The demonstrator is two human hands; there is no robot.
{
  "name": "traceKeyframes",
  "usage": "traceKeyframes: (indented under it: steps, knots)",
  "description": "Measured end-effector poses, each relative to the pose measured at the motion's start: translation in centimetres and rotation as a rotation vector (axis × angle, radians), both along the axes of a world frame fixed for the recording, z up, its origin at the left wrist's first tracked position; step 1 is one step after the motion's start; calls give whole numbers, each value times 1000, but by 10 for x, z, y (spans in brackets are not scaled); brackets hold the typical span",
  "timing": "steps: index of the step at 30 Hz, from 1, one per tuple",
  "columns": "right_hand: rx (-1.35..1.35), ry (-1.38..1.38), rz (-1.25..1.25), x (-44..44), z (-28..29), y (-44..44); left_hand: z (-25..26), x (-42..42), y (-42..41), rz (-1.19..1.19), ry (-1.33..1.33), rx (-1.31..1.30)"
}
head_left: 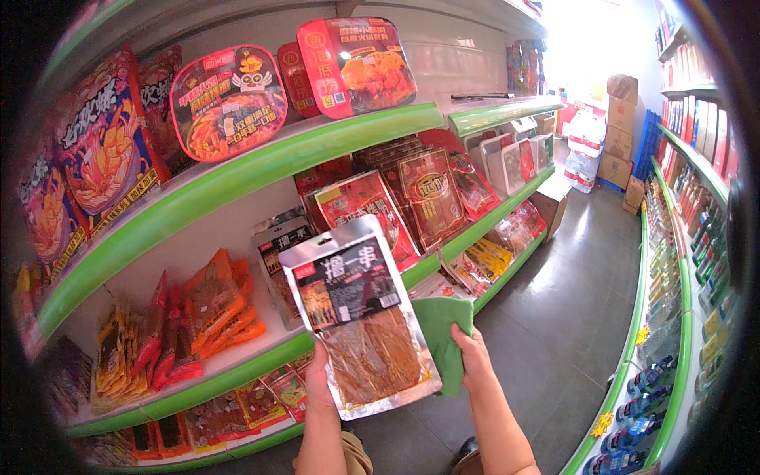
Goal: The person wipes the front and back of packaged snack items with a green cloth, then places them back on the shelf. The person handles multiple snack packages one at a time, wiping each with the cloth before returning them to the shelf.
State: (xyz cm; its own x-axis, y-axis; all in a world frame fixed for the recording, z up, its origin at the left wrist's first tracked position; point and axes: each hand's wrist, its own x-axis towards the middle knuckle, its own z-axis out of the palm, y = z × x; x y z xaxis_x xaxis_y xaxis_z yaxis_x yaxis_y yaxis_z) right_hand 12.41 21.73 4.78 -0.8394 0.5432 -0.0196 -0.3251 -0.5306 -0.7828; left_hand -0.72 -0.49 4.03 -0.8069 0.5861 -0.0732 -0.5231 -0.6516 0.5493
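My left hand [318, 372] grips the lower left edge of a silver vacuum-sealed food packet [371, 350]. Its front faces me, with a printed black label on top and brown food showing through the clear lower part. In my right hand [472, 353] is a green cloth [446, 332], partly behind the packet's right edge. A similar packet [279, 261] leans on the middle shelf just behind the held one. To its right stand a red flat food packet [365, 205] and a row of brown-red packets [430, 190].
Green-edged shelving [249, 184] curves along my left. Orange snack packets [222, 303] lie on its middle shelf; boxed instant meals [228, 104] stand above. Bottles [632, 409] line the right shelving. Cartons [617, 130] and wrapped water bottles [582, 148] stand at the aisle's far end.
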Motion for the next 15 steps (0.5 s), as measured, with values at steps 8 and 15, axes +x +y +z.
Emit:
traceKeyframes:
  steps: [8, 15]
  knots:
    - [288, -129, 123, 14, 24, -3, 5, 24, 25, -16, -8, -317]
    - [272, -140, 87, 19, 32, 11, -12, 17, 37, -57, 270, -223]
